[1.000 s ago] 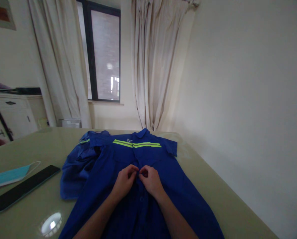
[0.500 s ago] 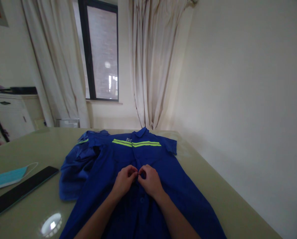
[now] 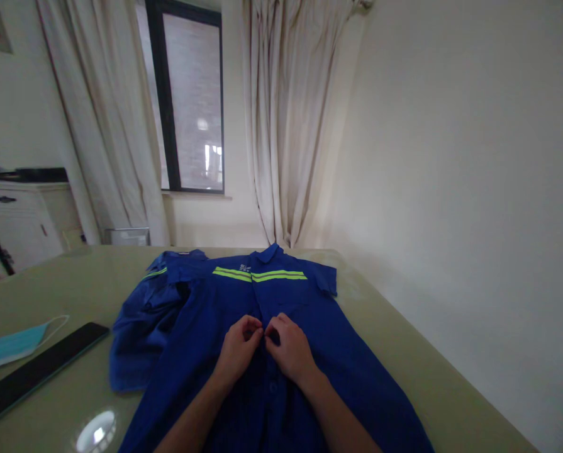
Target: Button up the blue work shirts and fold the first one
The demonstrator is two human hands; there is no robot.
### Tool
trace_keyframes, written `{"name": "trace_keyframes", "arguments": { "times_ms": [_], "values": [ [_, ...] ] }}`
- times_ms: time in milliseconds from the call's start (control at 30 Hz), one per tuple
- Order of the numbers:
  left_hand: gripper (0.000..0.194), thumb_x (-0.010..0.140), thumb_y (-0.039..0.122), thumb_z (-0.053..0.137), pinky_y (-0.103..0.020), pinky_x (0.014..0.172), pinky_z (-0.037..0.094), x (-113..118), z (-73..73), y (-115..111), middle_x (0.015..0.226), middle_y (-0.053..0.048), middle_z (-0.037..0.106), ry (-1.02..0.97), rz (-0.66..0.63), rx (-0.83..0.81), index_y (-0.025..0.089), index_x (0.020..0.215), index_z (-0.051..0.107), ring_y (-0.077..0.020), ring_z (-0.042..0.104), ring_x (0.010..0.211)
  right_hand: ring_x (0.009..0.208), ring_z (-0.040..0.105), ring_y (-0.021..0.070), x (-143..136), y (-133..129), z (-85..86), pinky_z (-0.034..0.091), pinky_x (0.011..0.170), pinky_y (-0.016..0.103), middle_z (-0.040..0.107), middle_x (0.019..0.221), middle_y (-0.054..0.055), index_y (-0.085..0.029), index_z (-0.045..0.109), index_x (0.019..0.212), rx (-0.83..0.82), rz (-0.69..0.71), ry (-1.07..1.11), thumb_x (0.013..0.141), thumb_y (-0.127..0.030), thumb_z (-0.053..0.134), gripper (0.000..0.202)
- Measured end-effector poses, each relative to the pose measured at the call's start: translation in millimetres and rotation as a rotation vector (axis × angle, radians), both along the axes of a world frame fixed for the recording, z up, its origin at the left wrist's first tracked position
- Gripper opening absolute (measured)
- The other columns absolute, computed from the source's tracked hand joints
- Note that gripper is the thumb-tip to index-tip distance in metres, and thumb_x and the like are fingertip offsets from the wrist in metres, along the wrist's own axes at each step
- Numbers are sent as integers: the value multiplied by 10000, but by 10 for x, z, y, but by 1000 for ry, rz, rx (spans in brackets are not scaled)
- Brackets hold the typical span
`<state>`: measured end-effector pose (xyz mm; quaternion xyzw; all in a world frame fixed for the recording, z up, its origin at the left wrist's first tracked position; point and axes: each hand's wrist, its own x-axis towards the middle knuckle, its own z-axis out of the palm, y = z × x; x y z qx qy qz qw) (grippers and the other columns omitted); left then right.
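A blue short-sleeved work shirt point(image 3: 285, 292) with yellow-green reflective stripes lies spread on the table, collar at the far end. Over its front placket, my left hand point(image 3: 241, 343) pinches the fabric edge between thumb and forefinger. Close beside it, almost fingertip to fingertip, my right hand point(image 3: 288, 346) is closed in a pinch on the same placket. Whatever button or buttonhole sits between the fingertips is too small and hidden to make out. Lower on the placket, nearer to me, a dark button point(image 3: 273, 387) shows.
A second, crumpled blue garment point(image 3: 142, 340) lies against the shirt's left side. Farther left on the glossy greenish table point(image 3: 80, 283) are a black phone-like slab point(image 3: 43, 371) and a light blue face mask point(image 3: 14, 346). A white wall point(image 3: 460, 220) borders the table's right side.
Both hands keep their pinch at the placket, with only slight finger movement. The whole view has shifted a little; the shirt has otherwise stayed in place.
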<state>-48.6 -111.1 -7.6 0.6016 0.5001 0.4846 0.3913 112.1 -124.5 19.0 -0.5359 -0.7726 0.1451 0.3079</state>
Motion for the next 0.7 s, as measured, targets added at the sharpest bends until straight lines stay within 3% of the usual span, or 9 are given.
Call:
{"name": "trace_keyframes", "arguments": {
  "times_ms": [167,300,433,700],
  "values": [
    [344,752,488,694,-314,663,522,-3,-2,28,783,-62,749,-12,-18,-90,181,907,680,-222,698,721,848,629,171,-12,-28,-33,402,728,262,642,961,8,-229,641,909,38,-58,-13,894,-232,622,25],
    [453,615,531,810,-289,631,524,-15,20,45,691,-34,725,-224,-51,-205,167,847,671,-184,671,644,882,634,167,-17,-32,-35,428,778,253,642,962,9,-222,641,927,61,-12,50,892,-204,622,43],
    [468,540,485,872,-250,599,506,-55,28,60,619,15,681,-302,-47,-273,167,813,663,-127,621,567,911,642,157,0,-34,1,443,815,241,646,1006,3,-242,670,975,57,58,63,910,-182,621,101],
    [437,560,494,815,-229,509,443,-53,3,91,568,34,620,-279,89,-275,178,796,625,-123,585,517,926,634,158,9,-25,75,453,807,244,639,1047,8,-298,743,1045,81,128,-21,973,-210,593,188]
  ]
}}
